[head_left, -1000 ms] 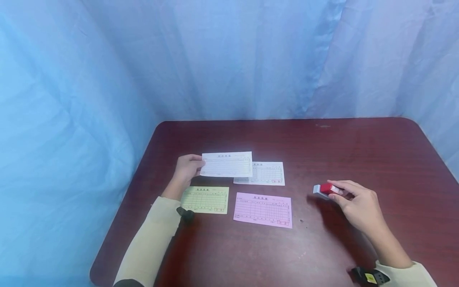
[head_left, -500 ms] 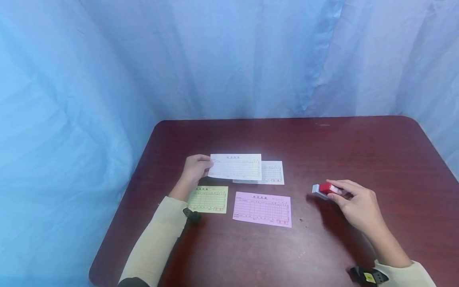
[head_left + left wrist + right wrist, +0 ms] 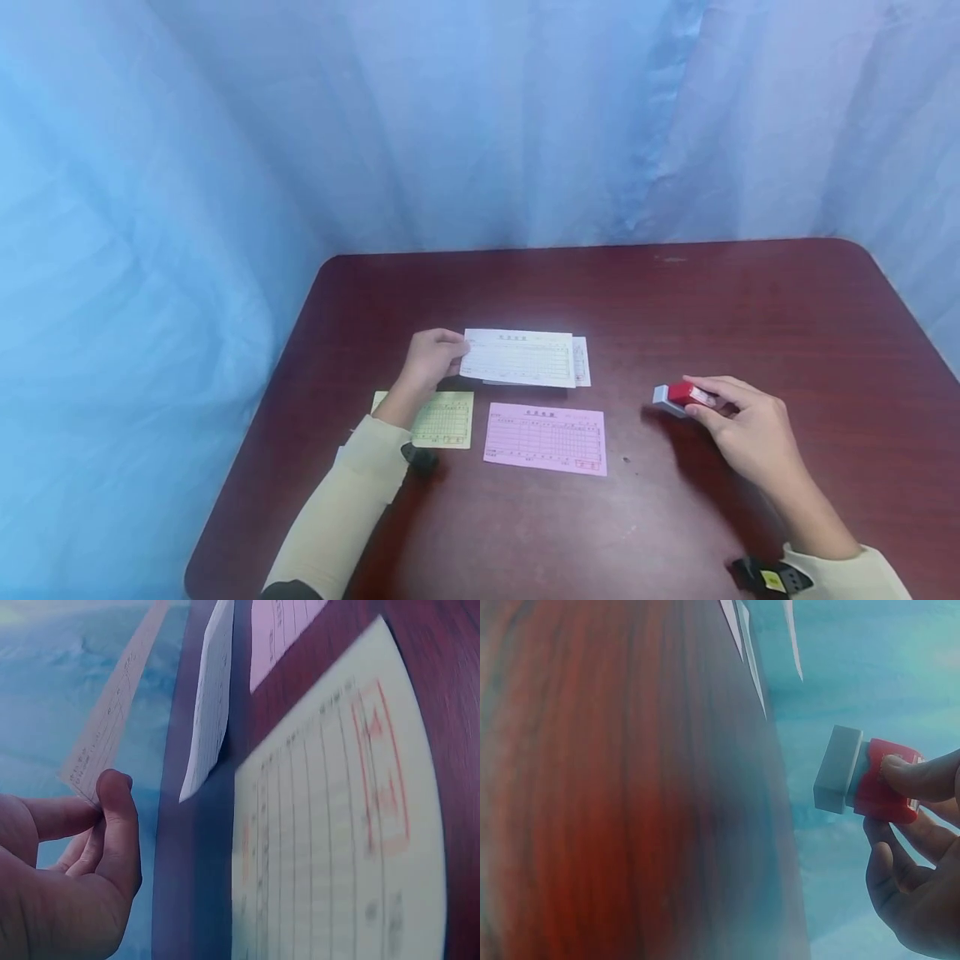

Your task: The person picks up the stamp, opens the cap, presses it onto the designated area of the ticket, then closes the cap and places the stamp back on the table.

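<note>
My left hand (image 3: 431, 360) pinches a white printed form slip (image 3: 517, 357) by its left edge, between thumb and fingers. In the left wrist view this slip (image 3: 112, 712) stands apart above the table. Under it lies another white slip (image 3: 582, 371), mostly covered in the head view, its right end showing. To the right, my right hand (image 3: 753, 425) grips a red stamp (image 3: 692, 393) with a light grey block at its far end, over the table. The right wrist view shows the thumb on the red body (image 3: 885, 784) and fingers curled beneath.
Nearer the front lie a yellow-green slip (image 3: 450, 421), partly behind the left wrist, and a pink slip (image 3: 545, 437). Both bear a red stamped box at the lower right corner. The dark red table (image 3: 600, 533) is bounded by blue curtains (image 3: 480, 125) behind and at the sides.
My left hand has moved right and slightly nearer with the white slip, which now covers more of the slip beneath. The right hand and stamp have stayed in place.
</note>
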The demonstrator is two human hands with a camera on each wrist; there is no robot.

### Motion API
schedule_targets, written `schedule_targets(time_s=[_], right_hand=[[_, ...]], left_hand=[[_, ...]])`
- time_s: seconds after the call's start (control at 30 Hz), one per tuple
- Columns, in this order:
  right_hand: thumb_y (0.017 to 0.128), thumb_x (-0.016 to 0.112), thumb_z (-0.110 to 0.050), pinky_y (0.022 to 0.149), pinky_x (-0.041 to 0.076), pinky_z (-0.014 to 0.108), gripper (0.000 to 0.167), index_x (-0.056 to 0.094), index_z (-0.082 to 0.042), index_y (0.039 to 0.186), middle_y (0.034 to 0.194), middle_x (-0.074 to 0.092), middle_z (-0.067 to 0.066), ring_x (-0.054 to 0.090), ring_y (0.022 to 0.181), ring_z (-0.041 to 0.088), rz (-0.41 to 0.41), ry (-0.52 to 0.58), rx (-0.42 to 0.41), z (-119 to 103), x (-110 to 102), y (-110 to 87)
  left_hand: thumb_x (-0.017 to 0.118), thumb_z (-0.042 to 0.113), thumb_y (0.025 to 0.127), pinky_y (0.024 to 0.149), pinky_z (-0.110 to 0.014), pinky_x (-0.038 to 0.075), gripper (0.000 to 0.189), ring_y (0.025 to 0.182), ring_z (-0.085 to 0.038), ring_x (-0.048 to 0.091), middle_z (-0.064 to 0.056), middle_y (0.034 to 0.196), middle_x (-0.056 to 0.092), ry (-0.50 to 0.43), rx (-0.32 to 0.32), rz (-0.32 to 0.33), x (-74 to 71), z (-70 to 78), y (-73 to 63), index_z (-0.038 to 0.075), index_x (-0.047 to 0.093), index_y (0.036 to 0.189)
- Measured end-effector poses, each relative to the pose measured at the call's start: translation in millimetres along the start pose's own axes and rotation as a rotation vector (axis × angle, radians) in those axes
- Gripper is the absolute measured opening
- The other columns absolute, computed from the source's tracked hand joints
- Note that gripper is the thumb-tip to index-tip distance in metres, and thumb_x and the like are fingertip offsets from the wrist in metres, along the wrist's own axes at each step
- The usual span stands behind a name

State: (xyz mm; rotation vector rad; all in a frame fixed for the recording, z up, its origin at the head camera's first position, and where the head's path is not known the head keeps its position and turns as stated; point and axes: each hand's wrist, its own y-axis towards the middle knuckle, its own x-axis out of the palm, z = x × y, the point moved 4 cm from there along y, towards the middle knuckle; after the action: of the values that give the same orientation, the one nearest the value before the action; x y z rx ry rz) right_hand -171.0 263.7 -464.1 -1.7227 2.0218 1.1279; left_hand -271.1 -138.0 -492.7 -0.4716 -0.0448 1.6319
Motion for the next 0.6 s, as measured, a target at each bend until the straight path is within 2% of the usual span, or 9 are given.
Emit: schedule_targets(time_s=[0.23,0.47,0.6], right_hand=[[0.075,0.086,0.002,0.064,0.041,0.005,0.037,0.077,-0.005,0.111,0.101,0.074,0.012,0.052,0.074,-0.010,0.005,-0.007,0.002,-0.9,0.9,-0.6],[0.074,0.086,0.004,0.063,0.041,0.006,0.038,0.078,-0.005,0.110,0.099,0.074,0.012,0.052,0.074,-0.009,0.018,-0.001,-0.004,-2.6,1.6,-2.8],[0.073,0.086,0.005,0.063,0.041,0.006,0.038,0.078,-0.005,0.109,0.099,0.074,0.011,0.051,0.075,-0.009,0.026,0.001,-0.012,-3.8,2.3,-3.7]], left_hand=[[0.069,0.006,0.092,0.076,-0.033,0.060,0.021,0.085,-0.021,0.069,-0.013,0.104,0.070,-0.062,-0.007,-0.073,17.7,3.4,-5.5,-0.002,0.070,0.111],[0.070,0.002,0.090,0.070,-0.030,0.059,0.016,0.076,-0.018,0.066,-0.013,0.099,0.069,-0.093,-0.011,-0.076,29.3,2.1,-8.8,-0.003,0.070,0.106],[0.071,0.002,0.089,0.067,-0.030,0.060,0.015,0.072,-0.016,0.067,-0.013,0.095,0.070,-0.112,0.008,-0.115,41.1,2.8,-10.3,-0.004,0.071,0.103]])
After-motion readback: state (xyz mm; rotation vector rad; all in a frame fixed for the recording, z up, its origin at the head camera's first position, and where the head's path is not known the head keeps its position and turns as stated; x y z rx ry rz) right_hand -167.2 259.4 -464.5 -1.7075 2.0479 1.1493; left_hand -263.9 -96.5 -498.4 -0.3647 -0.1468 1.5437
